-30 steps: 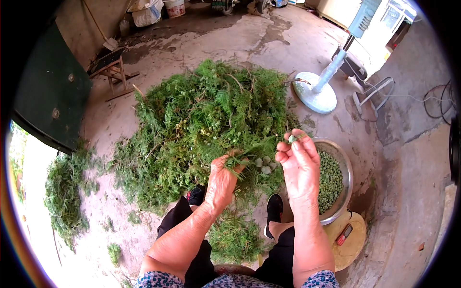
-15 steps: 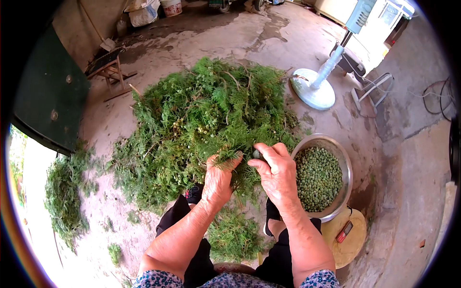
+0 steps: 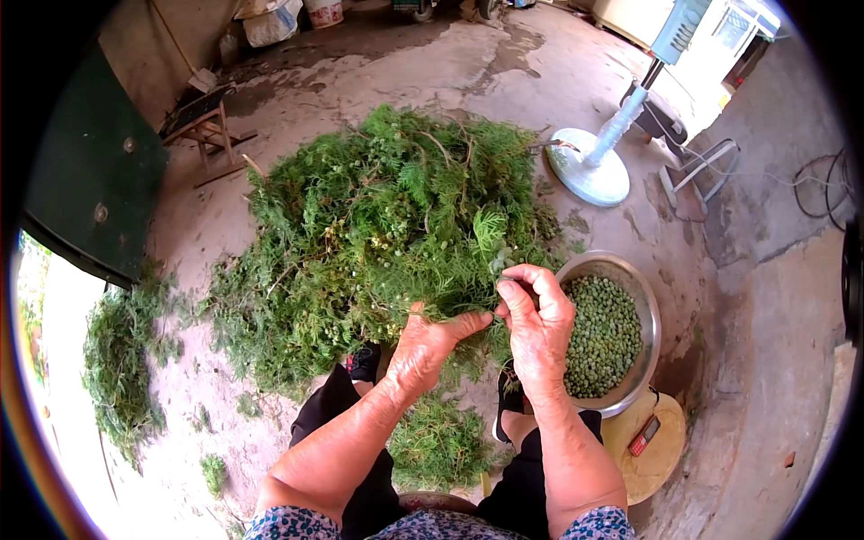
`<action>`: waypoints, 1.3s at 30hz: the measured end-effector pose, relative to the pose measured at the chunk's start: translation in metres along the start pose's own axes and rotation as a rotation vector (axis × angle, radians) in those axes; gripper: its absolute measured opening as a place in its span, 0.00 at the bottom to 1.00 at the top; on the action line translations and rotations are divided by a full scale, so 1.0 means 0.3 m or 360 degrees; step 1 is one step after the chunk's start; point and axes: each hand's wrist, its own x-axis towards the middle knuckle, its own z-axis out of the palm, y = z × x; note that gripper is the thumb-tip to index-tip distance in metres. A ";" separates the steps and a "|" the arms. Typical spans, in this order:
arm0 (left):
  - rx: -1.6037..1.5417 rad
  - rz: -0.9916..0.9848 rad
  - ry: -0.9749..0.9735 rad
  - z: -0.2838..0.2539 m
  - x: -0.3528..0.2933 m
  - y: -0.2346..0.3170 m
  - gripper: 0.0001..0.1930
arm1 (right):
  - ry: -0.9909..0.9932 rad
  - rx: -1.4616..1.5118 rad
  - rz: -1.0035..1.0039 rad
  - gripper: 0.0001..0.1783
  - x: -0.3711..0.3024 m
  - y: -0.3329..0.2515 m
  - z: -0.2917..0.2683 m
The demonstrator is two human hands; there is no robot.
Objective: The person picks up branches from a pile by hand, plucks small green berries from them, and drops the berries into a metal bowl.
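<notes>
A sprig of feathery conifer (image 3: 489,232) with pale green cones (image 3: 499,261) rises from my right hand (image 3: 540,328), pinched between its thumb and fingertips. My left hand (image 3: 425,346) is close beside it, thumb stretched towards the right fingertips. Its index finger points away from the thumb, so the hand looks open; the other fingers are hidden. Under and beyond both hands lies a large heap of green conifer branches (image 3: 360,216). Right of my right hand stands a metal basin (image 3: 650,310) holding many small green cones (image 3: 601,337).
A round yellowish stool (image 3: 661,468) bearing a red phone (image 3: 644,436) stands near the basin. Beyond is a fan's round base (image 3: 587,171). Smaller conifer piles lie at left (image 3: 121,369) and between my feet (image 3: 438,441). A wooden stool (image 3: 209,135) stands far left.
My right hand has moved slightly right and now holds up a sprig. The left hand has shifted right, its thumb stretching out from the greenery it was gripping.
</notes>
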 end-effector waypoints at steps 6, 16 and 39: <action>0.0193 0.0101 -0.0092 0.016 -0.011 -0.014 0.11 | 0.0017 -0.0105 -0.0252 0.06 -0.004 0.052 0.010; 0.0044 0.0285 -0.0009 -0.082 0.021 -0.081 0.16 | -0.0311 0.0335 0.0583 0.06 0.011 -0.013 -0.022; -0.0225 -0.0199 -0.0010 -0.024 -0.007 0.094 0.12 | -0.0545 0.1343 0.0671 0.11 0.057 -0.024 -0.123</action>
